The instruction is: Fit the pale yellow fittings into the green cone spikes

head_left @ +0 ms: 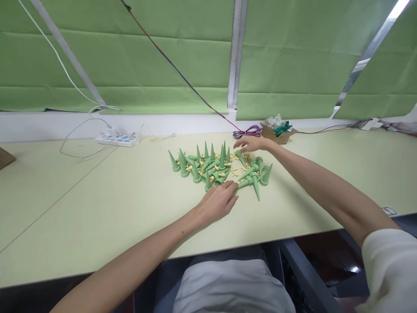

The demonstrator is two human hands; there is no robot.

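1. At the far left, a brown corner [4,157] of something juts in over the edge of my pale yellow-green desk [97,208].
2. Further along, by the back edge of the desk, a white power strip [117,139] lies flat, with white cables [74,130] looping from it across the desk and up past the green blinds [130,56].
3. My left hand [217,201] rests palm down on the desk at the near edge of the pile. Its fingers are loosely spread and hold nothing, and the fingertips [233,186] touch the closest pieces.
4. The pile of green cone spikes [215,167] sits in the middle of the desk, just beyond my left hand. Some cones stand upright on their wide ends, mostly on the left and at the back, while others lie on their sides, mostly on the right.
5. Small yellow cross-shaped pieces [233,170] are scattered among the cones.
6. My right hand [250,143] reaches over the far right side of the pile, palm down and fingers slightly curled. Its fingertips are on or just above one green cone [241,157]; I cannot tell whether they have closed on it.
7. A red and blue cable [182,76] slants down across the blinds and ends in a coil [249,130] just behind my right hand.
8. Right of that hand, near the back edge, a small cardboard box [279,135] holds clear wrapping and dark green pieces [282,127].
9. At the far right edge of the desk lies a small label [389,211], near my right sleeve [391,265].
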